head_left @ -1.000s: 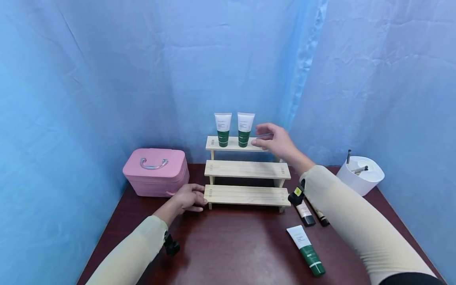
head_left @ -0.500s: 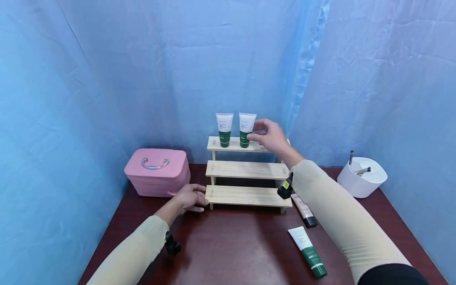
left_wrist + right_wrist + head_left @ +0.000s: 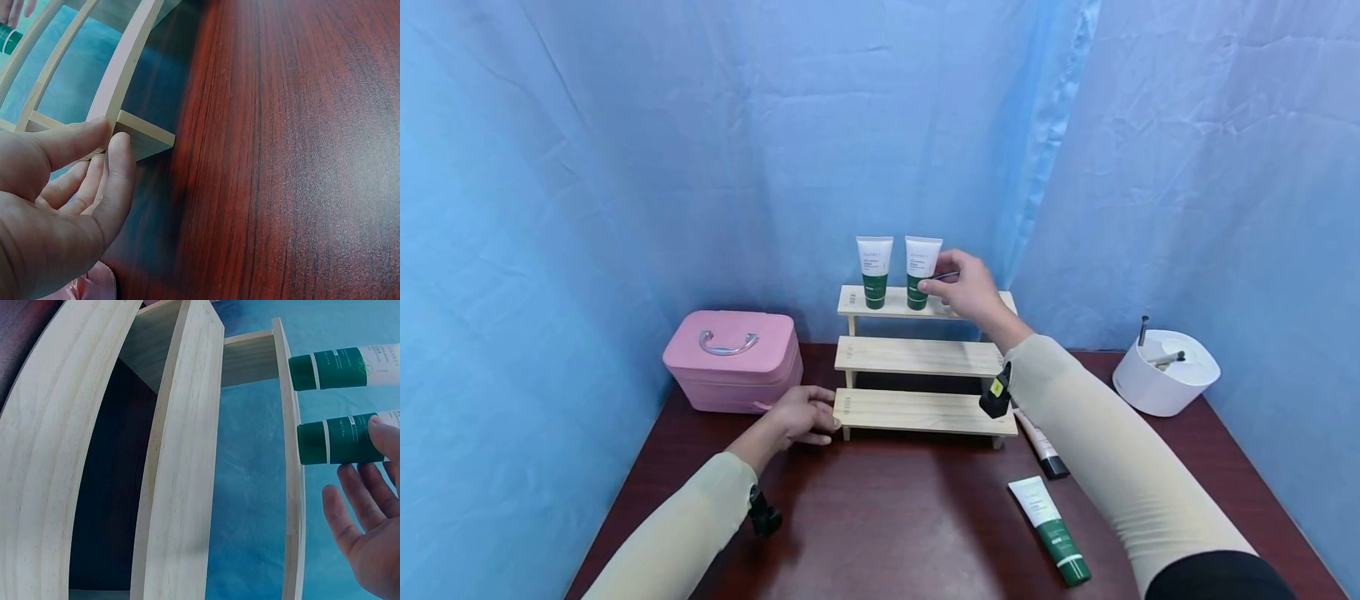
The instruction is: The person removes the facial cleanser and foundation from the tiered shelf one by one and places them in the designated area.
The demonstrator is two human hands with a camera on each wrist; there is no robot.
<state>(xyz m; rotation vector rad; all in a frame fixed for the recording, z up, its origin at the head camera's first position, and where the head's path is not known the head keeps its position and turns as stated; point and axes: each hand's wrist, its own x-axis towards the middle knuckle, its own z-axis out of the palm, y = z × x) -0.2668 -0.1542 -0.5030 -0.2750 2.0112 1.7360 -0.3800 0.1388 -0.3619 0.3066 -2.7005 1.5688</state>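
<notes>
Two white-and-green squeeze tubes stand cap-down on the top step of a three-step wooden display shelf point(image 3: 921, 357). My right hand point(image 3: 966, 287) pinches the right-hand tube point(image 3: 922, 258) from its right side. In the right wrist view the thumb lies on the front of this tube point(image 3: 344, 439), and its green cap is right at the top step. The other tube point(image 3: 875, 260) stands a small gap to the left, untouched. At the bottom step's left end, my left hand point(image 3: 796, 418) grips the board's corner between thumb and fingers, as the left wrist view shows up close.
A third green-and-white tube point(image 3: 1051, 533) lies on the dark red table point(image 3: 880, 517). Behind it lies a pale tube with a black cap point(image 3: 1043, 446), partly under the right sleeve. A pink case point(image 3: 730, 358) stands left; a white brush holder point(image 3: 1165, 375) stands right. Blue curtains enclose the table.
My right hand has moved left from beside the right-hand tube and taken hold of it; over the last half second it stays there. The left hand keeps its grip on the shelf.
</notes>
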